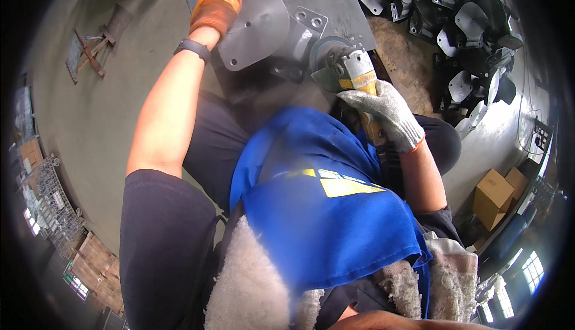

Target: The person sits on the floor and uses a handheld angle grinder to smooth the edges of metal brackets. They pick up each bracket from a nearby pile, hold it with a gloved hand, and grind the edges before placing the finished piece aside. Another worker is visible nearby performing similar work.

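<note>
In an orange glove, my left hand [214, 11] is closed at the far left corner of a grey metal bracket [256, 27]. The bracket has a rounded flat plate with holes and a second drilled plate, and it rests on a dark metal work surface [338, 0]. My right hand [383, 111], gloved in grey knit, grips a yellow and silver angle grinder [358, 72]. The grinder's disc [326, 51] sits just right of the bracket's drilled plate; whether it touches cannot be seen. My left fingertips are partly hidden.
Many similar metal brackets [470, 21] lie heaped at the far right. Cardboard boxes [494, 195] stand on the right. To the left are a small wooden and metal stand [93, 51], wire cages [57, 201] and wooden pallets [96, 267]. A blue apron [335, 234] covers my lap.
</note>
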`<state>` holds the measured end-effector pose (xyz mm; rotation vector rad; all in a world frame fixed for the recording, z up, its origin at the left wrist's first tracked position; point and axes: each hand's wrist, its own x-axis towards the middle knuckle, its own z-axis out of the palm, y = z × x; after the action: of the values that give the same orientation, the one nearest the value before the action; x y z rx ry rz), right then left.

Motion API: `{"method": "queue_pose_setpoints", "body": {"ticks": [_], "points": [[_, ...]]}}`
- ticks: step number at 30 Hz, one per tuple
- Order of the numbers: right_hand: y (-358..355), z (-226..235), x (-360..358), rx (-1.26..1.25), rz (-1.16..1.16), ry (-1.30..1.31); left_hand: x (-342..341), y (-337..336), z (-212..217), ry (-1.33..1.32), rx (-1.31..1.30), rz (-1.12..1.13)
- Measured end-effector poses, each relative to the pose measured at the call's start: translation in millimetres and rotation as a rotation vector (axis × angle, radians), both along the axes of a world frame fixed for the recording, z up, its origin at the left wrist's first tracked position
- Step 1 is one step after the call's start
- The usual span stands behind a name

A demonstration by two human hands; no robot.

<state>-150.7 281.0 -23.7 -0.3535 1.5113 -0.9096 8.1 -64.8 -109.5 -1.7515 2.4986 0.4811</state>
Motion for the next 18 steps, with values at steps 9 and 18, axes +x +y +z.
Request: {"method": "queue_pose_setpoints", "body": {"ticks": [9,18], "points": [[-7,-4,3,0.113,0.170,0.024,16,-35,-37,-0.054,-0.073,-0.161],[-24,-11,14,0.123,0.281,0.131,22,-47,-62,-0.028,-0.110,-0.199]]}}
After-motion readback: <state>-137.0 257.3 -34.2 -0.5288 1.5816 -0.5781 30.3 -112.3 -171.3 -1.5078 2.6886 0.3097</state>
